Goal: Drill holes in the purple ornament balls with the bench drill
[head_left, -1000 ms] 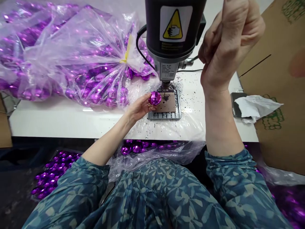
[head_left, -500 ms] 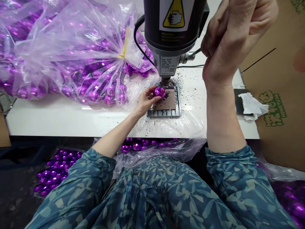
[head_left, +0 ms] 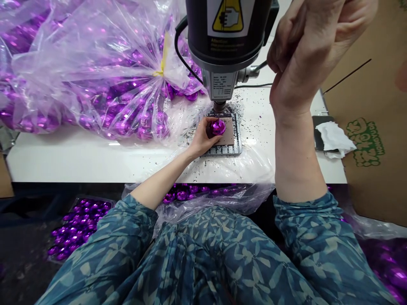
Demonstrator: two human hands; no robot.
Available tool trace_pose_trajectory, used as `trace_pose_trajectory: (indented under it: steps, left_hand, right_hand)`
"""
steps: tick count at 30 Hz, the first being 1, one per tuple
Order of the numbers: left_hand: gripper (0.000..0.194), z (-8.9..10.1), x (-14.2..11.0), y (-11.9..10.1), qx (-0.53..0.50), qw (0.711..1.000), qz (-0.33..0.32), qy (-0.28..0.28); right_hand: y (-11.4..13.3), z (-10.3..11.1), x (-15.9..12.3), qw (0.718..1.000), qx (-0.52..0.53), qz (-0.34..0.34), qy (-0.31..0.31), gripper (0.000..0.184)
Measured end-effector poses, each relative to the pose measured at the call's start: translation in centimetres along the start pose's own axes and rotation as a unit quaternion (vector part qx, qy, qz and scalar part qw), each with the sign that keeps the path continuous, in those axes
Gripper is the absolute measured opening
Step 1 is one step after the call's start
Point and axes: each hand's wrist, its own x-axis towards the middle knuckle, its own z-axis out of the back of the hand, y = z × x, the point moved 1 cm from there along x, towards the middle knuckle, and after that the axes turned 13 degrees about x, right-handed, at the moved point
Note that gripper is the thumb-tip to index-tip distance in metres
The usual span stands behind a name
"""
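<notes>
Between the thumb and fingers of my left hand (head_left: pixel 203 137) is a shiny purple faceted ball (head_left: pixel 218 127). The ball sits over a brown square board (head_left: pixel 228 134) on the slotted metal base (head_left: pixel 238 146) of a drill press (head_left: pixel 227 51). Right above the ball is the drill's chuck (head_left: pixel 219 106); whether a bit touches the ball I cannot make out. My right hand (head_left: pixel 313 46), raised at the upper right, is closed around the end of the drill press's feed lever (head_left: pixel 261 66). Dark shavings are scattered around the base.
Large clear bags of purple balls (head_left: pixel 95 84) fill the table's left side, one tied in yellow. More balls (head_left: pixel 181 192) lie in plastic below the front edge, and others in a tray (head_left: pixel 79 224) at lower left. A cardboard box (head_left: pixel 378 127) and white paper (head_left: pixel 333 137) are at right.
My left hand has moved the purple ball rightward and slightly down, from the board's left edge to beneath the chuck. My right hand stays on the lever, nearly unmoved.
</notes>
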Motion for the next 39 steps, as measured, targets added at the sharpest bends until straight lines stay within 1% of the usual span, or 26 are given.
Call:
trace_pose_trajectory:
  steps: [3,6,9,11,16,18,22,25,30,32,36,39]
  left_hand:
    - [0.06,-1.1,-0.1,1.4,-0.035,0.998,-0.041,0.009]
    - [0.059,-1.5,0.1,2.3,-0.053,0.997,-0.063,0.002]
    - [0.063,-1.4,0.1,2.5,-0.07,0.996,-0.06,-0.004]
    - [0.064,-1.4,0.1,2.5,-0.076,0.996,-0.052,-0.005]
    - [0.064,-1.5,0.1,2.4,-0.077,0.996,-0.055,-0.004]
    - [0.064,-1.6,0.1,2.5,-0.073,0.995,-0.06,-0.007]
    - [0.063,-1.7,0.2,2.8,-0.058,0.996,-0.062,-0.015]
    - [0.063,-1.7,0.1,2.9,-0.048,0.997,-0.064,-0.019]
    - [0.065,-1.6,0.1,2.8,-0.062,0.996,-0.066,-0.016]
    - [0.066,-1.5,0.1,2.8,-0.059,0.996,-0.068,-0.014]
    - [0.066,-1.6,0.1,2.9,-0.055,0.996,-0.071,-0.012]
    - [0.066,-1.6,0.2,2.9,-0.062,0.995,-0.076,-0.019]
  right_hand:
    - [0.0,0.1,0.2,1.0,-0.01,0.0,0.012,0.066]
    - [0.0,0.0,0.4,1.0,-0.012,-0.001,0.017,0.067]
    - [0.2,-0.1,0.4,1.0,-0.012,-0.004,0.02,0.067]
    - [0.2,-0.2,0.0,1.0,-0.012,0.0,0.012,0.065]
    - [0.0,0.2,-2.0,0.998,-0.007,0.051,-0.033,0.051]
    - [-0.1,0.4,-2.9,0.997,-0.008,0.07,-0.038,0.05]
    - [-0.2,0.8,-4.3,0.993,-0.021,0.107,-0.038,0.053]
    - [-0.4,1.0,-4.9,0.992,-0.032,0.118,-0.041,0.055]
    - [-1.3,1.4,-5.4,0.987,-0.071,0.136,-0.04,0.074]
    - [-1.6,1.7,-5.5,0.985,-0.084,0.143,-0.043,0.077]
    - [-2.0,2.7,-6.4,0.985,-0.104,0.132,-0.039,0.075]
    - [-2.3,4.1,-7.4,0.983,-0.145,0.105,-0.045,0.075]
